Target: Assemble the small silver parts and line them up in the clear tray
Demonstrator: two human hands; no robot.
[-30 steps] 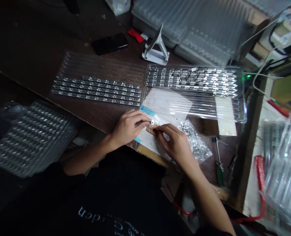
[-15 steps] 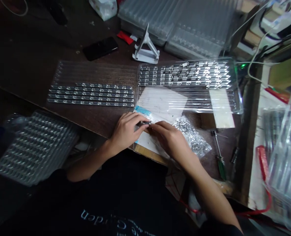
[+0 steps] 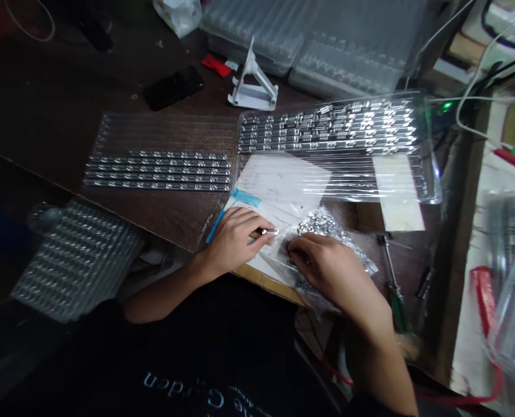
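Between thumb and fingers, my left hand (image 3: pixel 235 236) pinches a small metal connector (image 3: pixel 270 231) over a white sheet (image 3: pixel 283 179). My right hand (image 3: pixel 322 258) is at the near left side of a plastic bag of small metal parts (image 3: pixel 331 223), fingers curled together; whatever they hold is too small and dark to make out. Beyond my hands, a clear tray (image 3: pixel 240 139) at the right has rows of connectors in its far half. The left clear tray (image 3: pixel 165 124) bears several neat connector rows in its near half.
A phone (image 3: pixel 173 88), a white stand (image 3: pixel 252 95) and stacked clear trays (image 3: pixel 335 69) lie at the back. A green-handled screwdriver (image 3: pixel 396 307) is right of the bag. Filled trays (image 3: pixel 75 260) are stacked low at the left.
My right hand has moved away from the connector in my left hand, rightward and nearer to me, to the bag. The camera view has shifted slightly.
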